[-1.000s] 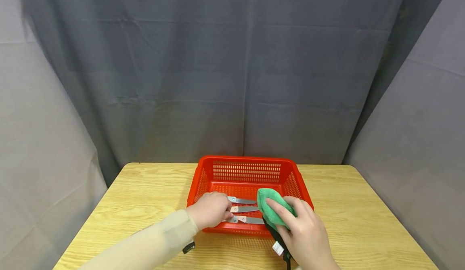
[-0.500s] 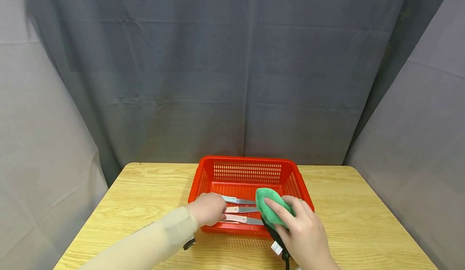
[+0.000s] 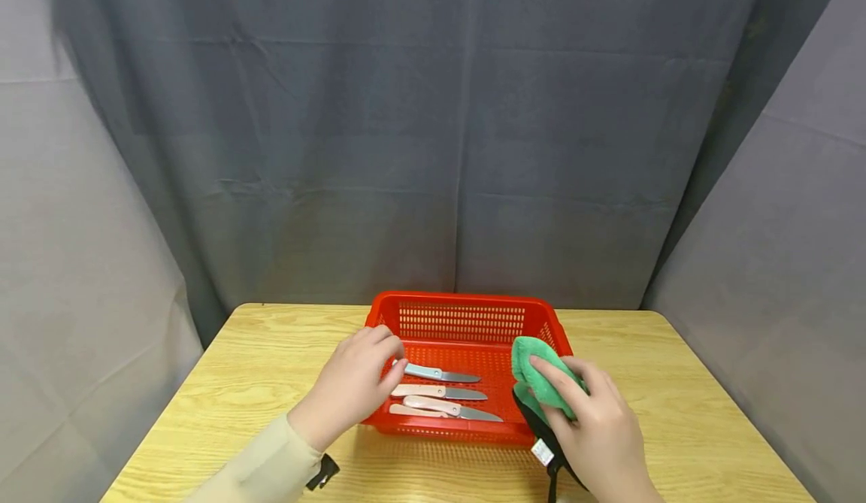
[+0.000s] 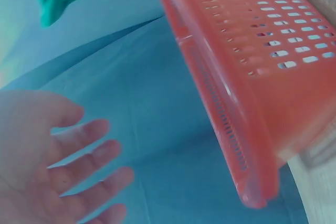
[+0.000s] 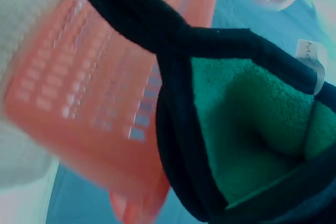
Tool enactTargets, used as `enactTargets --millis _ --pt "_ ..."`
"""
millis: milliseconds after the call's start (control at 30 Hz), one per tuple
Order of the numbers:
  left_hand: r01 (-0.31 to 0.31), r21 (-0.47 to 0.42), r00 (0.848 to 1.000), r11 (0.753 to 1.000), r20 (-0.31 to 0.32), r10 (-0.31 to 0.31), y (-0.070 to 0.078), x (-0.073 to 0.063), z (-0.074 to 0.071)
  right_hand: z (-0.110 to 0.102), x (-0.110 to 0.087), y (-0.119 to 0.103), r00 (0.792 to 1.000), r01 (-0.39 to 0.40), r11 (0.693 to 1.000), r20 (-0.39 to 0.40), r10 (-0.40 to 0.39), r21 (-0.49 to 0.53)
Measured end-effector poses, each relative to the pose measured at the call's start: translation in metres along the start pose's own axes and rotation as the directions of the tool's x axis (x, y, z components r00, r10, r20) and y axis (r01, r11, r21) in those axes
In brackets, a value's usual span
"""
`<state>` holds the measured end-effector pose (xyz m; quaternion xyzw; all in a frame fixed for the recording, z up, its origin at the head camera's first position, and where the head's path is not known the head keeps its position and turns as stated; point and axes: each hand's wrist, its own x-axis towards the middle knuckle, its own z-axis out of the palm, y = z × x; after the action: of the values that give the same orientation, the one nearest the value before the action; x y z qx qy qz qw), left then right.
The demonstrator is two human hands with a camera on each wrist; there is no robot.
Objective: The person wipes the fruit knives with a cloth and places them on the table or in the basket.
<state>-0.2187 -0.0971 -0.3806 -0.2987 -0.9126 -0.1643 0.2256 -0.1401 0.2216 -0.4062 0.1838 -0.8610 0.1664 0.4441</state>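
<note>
My left hand (image 3: 352, 386) is beside the left rim of a red plastic basket (image 3: 467, 298), holding nothing. In the left wrist view its fingers (image 4: 84, 174) are spread and loosely bent. Inside the basket lie several small knives with blades toward the right: a light-blue-handled knife (image 3: 425, 372), a pink-handled knife (image 3: 416, 391), and a pale-handled knife (image 3: 433, 405) overlapping another pale handle (image 3: 406, 410). My right hand (image 3: 598, 428) grips a green fleecy cloth (image 3: 537, 368) with black edging over the basket's right front corner. In the right wrist view, the cloth's folds (image 5: 226, 103) hide the fingers.
The basket stands on a light wood-grain table (image 3: 284, 345). A grey curtain (image 3: 338, 149) hangs behind, with pale curtains on both sides. A white tag (image 3: 542, 453) and a black cord (image 3: 552, 480) hang from the cloth. A black strap (image 3: 322, 473) shows under my left wrist.
My left hand has let go of the pale-handled knife and moved up and left out of the basket, so the handles show. My right hand and the cloth have shifted right.
</note>
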Motion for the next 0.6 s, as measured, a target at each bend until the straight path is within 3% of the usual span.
enactTargets --millis 133,267,467,600 --pt "0.015 -0.03 0.989 0.999 -0.147 -0.02 -0.007 -0.019 -0.009 -0.01 0.0 0.014 0.998 -0.061 0.998 -0.029 0.06 -0.03" --pt "0.021 -0.03 0.973 0.999 -0.228 -0.027 -0.016 -0.036 -0.009 -0.021 -0.001 0.032 0.995 -0.095 0.993 -0.048 0.092 -0.073" --pt "0.066 -0.046 0.951 0.997 -0.3 -0.077 -0.025 -0.054 -0.004 -0.038 -0.005 0.062 0.992 -0.125 0.98 -0.008 0.125 -0.158" --pt "0.106 -0.063 0.947 0.992 -0.298 -0.121 -0.028 -0.062 -0.001 -0.042 -0.01 0.086 0.986 -0.126 0.97 0.077 0.145 -0.205"
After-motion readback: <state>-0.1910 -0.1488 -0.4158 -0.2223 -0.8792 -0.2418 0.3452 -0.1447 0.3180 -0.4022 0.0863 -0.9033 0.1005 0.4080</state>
